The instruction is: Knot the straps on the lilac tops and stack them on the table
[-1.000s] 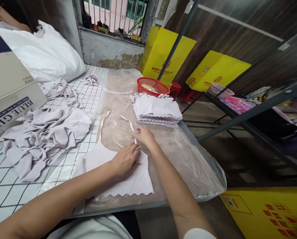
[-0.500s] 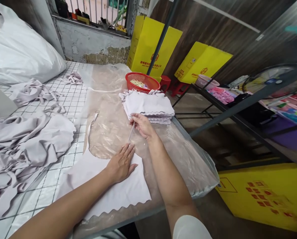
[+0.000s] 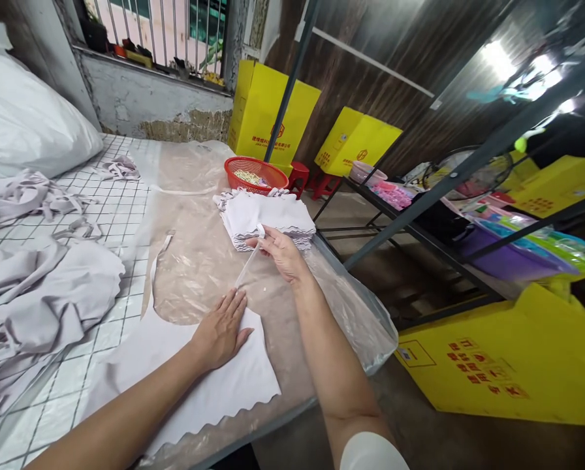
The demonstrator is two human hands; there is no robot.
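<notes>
A pale lilac camisole top (image 3: pixel 185 365) with a wavy lower edge lies spread over clear plastic in front of me. My left hand (image 3: pixel 222 329) rests flat on its upper right part, fingers stretched out. From near those fingertips a thin shoulder strap (image 3: pixel 248 266) runs up at a slant. My right hand (image 3: pixel 280 251) pinches the strap's far end between thumb and fingers. The other strap (image 3: pixel 160 261) lies loose on the plastic to the left. Just beyond my right hand sits a stack of folded tops (image 3: pixel 268 215) with scalloped edges.
A red basket (image 3: pixel 256 173) with small pale pieces stands behind the stack. Crumpled lilac garments (image 3: pixel 52 294) cover the table's left side, with a big white sack (image 3: pixel 28 111) behind. A dark metal rack (image 3: pixel 410 228) and yellow cartons (image 3: pixel 498 359) stand to the right.
The view has swung to the right. My right hand has turned slightly and pulls the strap straighter, its pale end showing above the fingers. My left hand stays flat on the top.
</notes>
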